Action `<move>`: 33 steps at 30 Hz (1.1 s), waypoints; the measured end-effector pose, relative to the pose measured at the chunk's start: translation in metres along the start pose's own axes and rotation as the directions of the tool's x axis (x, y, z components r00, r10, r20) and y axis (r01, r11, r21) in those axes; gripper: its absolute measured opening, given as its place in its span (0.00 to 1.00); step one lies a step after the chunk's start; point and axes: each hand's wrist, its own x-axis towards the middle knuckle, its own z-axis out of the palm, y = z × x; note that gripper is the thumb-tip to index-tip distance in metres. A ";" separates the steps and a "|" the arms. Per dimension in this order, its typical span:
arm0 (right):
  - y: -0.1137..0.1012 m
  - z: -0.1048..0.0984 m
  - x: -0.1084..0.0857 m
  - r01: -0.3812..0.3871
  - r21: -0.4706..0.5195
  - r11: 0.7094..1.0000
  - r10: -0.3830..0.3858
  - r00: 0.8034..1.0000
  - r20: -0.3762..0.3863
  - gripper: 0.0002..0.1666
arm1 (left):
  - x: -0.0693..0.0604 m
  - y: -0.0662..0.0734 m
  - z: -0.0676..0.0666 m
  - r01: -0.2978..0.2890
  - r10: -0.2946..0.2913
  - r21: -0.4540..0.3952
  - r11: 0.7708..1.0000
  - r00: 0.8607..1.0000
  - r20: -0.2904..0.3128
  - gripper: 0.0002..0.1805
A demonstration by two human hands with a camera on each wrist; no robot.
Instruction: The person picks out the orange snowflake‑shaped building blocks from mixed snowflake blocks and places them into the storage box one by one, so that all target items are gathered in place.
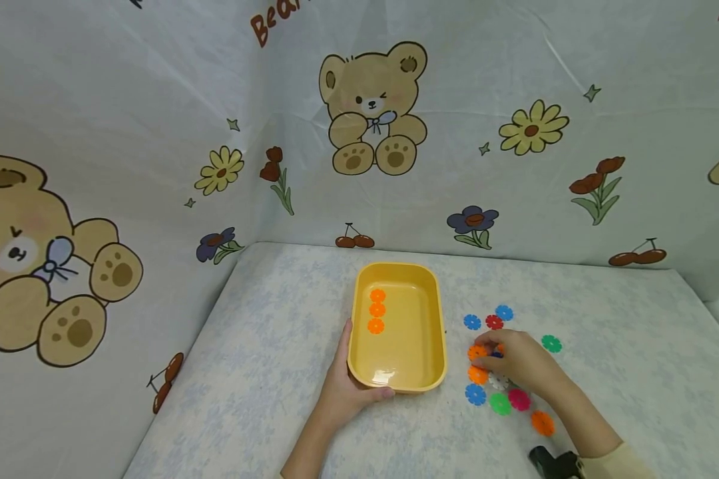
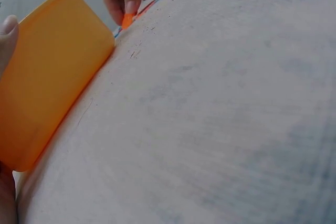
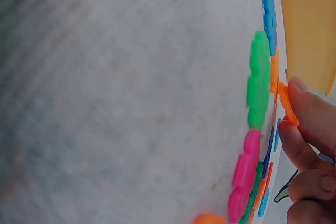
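Note:
A yellow plastic tray (image 1: 398, 379) stands on the table, with three orange notched discs (image 1: 377, 310) in a column along its left side. My left hand (image 1: 350, 392) grips the tray's near left corner, thumb along the front wall. To the right of the tray, my right hand (image 1: 518, 359) pinches an orange notched disc (image 3: 287, 104) between thumb and forefinger, tilted just above the table. Around that hand lie loose discs: blue (image 1: 476, 394), light green (image 1: 500, 404), pink (image 1: 519, 399), red (image 1: 494, 322) and others. Some are partly hidden beneath the fingers.
A green disc (image 1: 551, 343) lies right of the right hand, and an orange disc (image 1: 542, 423) lies nearer the front. A black device (image 1: 554, 462) sits at the right wrist. Behind the table (image 1: 245, 372) hangs a cloth (image 1: 455, 80) printed with bears and flowers.

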 end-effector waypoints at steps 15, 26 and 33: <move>0.002 0.000 -0.001 0.005 -0.030 1.000 -0.005 1.000 -0.009 0.29 | -0.001 -0.001 0.000 -0.009 0.009 -0.038 0.999 1.000 0.013 0.74; 0.002 -0.004 -0.002 0.020 0.006 1.000 -0.018 0.982 -0.186 0.29 | 0.000 -0.001 0.000 -0.007 0.009 -0.063 0.998 1.000 0.025 0.74; -0.015 -0.012 0.002 0.115 0.059 0.992 -0.089 0.937 -0.337 0.25 | 0.000 -0.001 -0.001 -0.005 0.007 -0.068 0.998 1.000 0.027 0.74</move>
